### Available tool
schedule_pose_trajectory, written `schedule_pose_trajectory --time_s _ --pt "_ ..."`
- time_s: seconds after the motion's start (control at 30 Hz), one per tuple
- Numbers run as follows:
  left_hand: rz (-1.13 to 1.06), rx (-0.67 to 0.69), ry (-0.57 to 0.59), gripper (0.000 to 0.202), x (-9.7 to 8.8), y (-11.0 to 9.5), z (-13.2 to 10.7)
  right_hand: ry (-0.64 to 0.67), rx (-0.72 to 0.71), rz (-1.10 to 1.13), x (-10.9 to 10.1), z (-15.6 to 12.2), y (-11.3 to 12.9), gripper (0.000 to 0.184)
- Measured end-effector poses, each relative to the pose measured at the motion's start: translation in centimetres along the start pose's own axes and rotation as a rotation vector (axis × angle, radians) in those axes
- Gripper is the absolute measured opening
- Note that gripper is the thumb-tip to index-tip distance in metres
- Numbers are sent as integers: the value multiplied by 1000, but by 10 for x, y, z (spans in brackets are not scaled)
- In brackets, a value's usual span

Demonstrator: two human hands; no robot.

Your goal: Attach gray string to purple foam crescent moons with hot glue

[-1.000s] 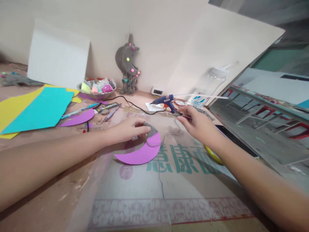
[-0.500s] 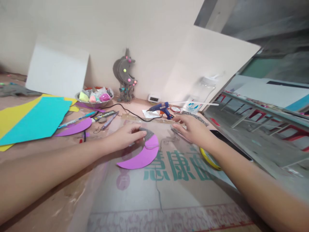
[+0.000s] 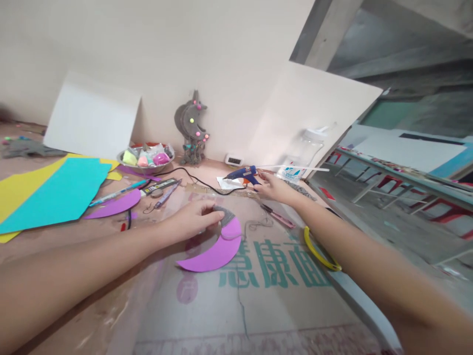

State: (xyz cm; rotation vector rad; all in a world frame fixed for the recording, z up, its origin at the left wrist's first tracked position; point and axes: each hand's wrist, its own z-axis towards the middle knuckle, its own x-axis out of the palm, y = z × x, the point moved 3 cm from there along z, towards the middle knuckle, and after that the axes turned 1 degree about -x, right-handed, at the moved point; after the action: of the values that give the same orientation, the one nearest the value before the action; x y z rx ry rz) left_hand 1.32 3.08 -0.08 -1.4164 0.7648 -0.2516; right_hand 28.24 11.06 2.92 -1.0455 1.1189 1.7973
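Note:
My left hand (image 3: 197,217) pinches the upper end of a purple paper crescent (image 3: 218,254). Grey yarn (image 3: 226,215) is wrapped round that end, and a loose strand trails across the plastic sheet. At the back of the table, my right hand (image 3: 271,187) has its fingers closed around the handle of a blue hot glue gun (image 3: 242,172), which hides part of the handle. The gun's nozzle points left over a white paper scrap (image 3: 227,184). Pink-handled scissors (image 3: 279,217) lie below my right wrist.
Yellow and turquoise sheets (image 3: 62,192) lie left, near a second purple piece (image 3: 118,204), pens and a bowl (image 3: 146,160) of coloured clay. A decorated grey moon (image 3: 192,123) leans on the wall. A yellow tape ring (image 3: 320,251) and clear bottle (image 3: 303,153) are right. A black cord (image 3: 195,180) crosses the back.
My right hand has left the scissors and moved back and left onto the glue gun's handle. My left hand still holds the crescent. The view has tilted slightly upward.

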Motion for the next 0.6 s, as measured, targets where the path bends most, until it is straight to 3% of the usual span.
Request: schedule_pose_trajectory --time_s 0.13,0.27,0.5,0.6 --pt "4 -9 -10 26 0 -2 0 25 163 -7 23 27 -2 49" --pt "34 20 -1 26 -2 0 2 -4 269 28 37 34 4 32" --pt "-26 -26 44 24 -1 3 1 24 239 243 16 21 23 29" --pt "-11 14 -6 26 -3 1 2 3 198 341 3 4 34 33"
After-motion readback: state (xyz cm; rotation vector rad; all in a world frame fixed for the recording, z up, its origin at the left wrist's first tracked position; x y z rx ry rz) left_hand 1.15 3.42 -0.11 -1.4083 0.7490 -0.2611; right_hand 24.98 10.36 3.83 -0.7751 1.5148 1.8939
